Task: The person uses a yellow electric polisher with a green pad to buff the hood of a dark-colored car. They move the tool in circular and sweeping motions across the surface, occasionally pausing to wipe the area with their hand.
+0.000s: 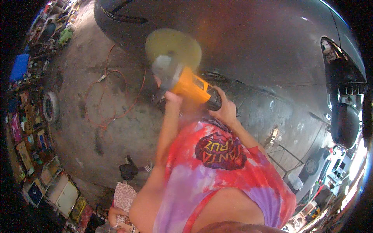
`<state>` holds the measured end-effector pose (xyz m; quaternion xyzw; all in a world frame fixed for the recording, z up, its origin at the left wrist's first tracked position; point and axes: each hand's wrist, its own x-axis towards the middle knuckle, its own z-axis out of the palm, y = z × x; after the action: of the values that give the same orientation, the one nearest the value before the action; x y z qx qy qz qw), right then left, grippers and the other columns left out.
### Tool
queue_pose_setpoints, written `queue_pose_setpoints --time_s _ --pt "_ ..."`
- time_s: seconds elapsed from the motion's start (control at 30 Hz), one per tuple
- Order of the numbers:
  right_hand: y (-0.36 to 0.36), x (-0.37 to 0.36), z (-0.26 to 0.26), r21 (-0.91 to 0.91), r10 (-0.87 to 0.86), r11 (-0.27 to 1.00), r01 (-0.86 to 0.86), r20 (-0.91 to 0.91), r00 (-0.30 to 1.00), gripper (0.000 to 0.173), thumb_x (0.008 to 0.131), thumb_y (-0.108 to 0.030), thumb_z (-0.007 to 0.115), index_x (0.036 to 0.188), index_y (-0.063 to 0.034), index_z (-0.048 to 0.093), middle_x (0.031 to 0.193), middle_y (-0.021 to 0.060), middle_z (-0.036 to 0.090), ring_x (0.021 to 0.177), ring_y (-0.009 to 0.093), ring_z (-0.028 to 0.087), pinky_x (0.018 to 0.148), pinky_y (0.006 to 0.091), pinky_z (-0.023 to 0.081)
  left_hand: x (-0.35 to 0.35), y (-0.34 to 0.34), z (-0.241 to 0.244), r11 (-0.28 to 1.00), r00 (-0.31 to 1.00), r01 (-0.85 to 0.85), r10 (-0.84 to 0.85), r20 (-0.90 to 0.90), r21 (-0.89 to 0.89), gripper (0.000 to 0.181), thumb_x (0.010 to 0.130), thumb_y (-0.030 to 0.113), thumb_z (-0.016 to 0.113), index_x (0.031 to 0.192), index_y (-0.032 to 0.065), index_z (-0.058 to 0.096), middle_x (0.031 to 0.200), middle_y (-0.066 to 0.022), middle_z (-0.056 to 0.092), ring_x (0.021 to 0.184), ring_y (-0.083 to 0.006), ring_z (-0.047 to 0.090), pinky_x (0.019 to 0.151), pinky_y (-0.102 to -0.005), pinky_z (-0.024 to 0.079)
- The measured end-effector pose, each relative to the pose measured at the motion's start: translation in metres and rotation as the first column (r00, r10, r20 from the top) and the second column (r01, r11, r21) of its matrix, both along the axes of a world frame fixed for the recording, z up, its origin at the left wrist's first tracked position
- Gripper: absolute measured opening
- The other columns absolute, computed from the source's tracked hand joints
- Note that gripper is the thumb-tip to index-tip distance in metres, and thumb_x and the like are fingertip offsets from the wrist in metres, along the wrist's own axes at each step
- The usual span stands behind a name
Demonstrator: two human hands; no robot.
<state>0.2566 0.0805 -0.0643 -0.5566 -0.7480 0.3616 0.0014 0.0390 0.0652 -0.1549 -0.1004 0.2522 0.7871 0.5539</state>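
Note:
A yellow power polisher (191, 87) with a dark grey head is held in front of my chest. Its round yellow-green pad (173, 46), blurred, is at the dark body panel of a car (250, 43); contact cannot be made out. My left hand (174, 97) is closed around the front part of the tool, just behind its head; the exact grip is blurred. The black rear end of the tool is in my right hand (225, 109), with the fingers wrapped over it.
An orange cord (125, 78) lies looped on the concrete floor (131, 139). A tyre (51, 107) and crowded shelves line the left side. Another person (123, 201) in patterned clothing is at the lower left. A second car (311, 167) stands at the lower right.

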Motion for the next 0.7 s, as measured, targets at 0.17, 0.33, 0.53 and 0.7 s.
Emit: queue_pose_setpoints --time_s 0.17,0.33,0.53,0.7 --pt "0.019 -0.028 0.03 0.222 -0.015 0.972 0.076 -0.266 0.964 0.091 0.063 -0.033 0.081 0.141 -0.0193 0.037 0.111 0.0208 0.065 0.095 0.042 0.064 0.082 0.0478 0.053 -0.035 0.042 0.095 0.999 0.99 0.026 -0.019 -0.143 0.043 0.082 0.088 0.075 0.032 0.14 0.0123 0.045 0.137 -0.0099 0.05 0.128 -0.0298 0.046 0.108 -0.0488 0.035" --pt "0.012 -0.026 0.016 0.135 -0.029 0.989 0.056 -0.189 0.981 0.095 0.06 -0.027 0.081 0.143 -0.0253 0.035 0.112 0.0186 0.065 0.097 0.042 0.064 0.084 0.0476 0.052 -0.035 0.024 0.065 1.0 0.996 0.014 -0.014 -0.083 -0.003 0.081 0.089 0.074 0.031 0.14 0.012 0.045 0.138 -0.0109 0.05 0.127 -0.0302 0.047 0.105 -0.0501 0.039" --pt "-0.008 0.01 -0.022 -0.038 0.155 0.988 -0.152 0.096 0.983 0.089 0.067 -0.04 0.078 0.143 -0.0225 0.035 0.113 0.0209 0.065 0.095 0.039 0.065 0.08 0.0487 0.054 0.0 -0.027 -0.041 0.993 0.998 -0.005 -0.002 -0.059 -0.12 0.083 0.087 0.077 0.028 0.138 0.014 0.047 0.137 -0.0083 0.052 0.125 -0.0305 0.05 0.106 -0.0495 0.039" --pt "-0.005 0.012 -0.005 0.058 0.058 0.997 -0.052 -0.1 0.993 0.095 0.06 -0.032 0.082 0.142 -0.0217 0.036 0.118 0.0176 0.064 0.099 0.04 0.064 0.084 0.0477 0.053 -0.001 -0.005 0.018 0.999 0.985 -0.017 0.01 -0.175 -0.037 0.083 0.088 0.077 0.029 0.138 0.0132 0.047 0.137 -0.0082 0.052 0.124 -0.0298 0.051 0.105 -0.0489 0.04"
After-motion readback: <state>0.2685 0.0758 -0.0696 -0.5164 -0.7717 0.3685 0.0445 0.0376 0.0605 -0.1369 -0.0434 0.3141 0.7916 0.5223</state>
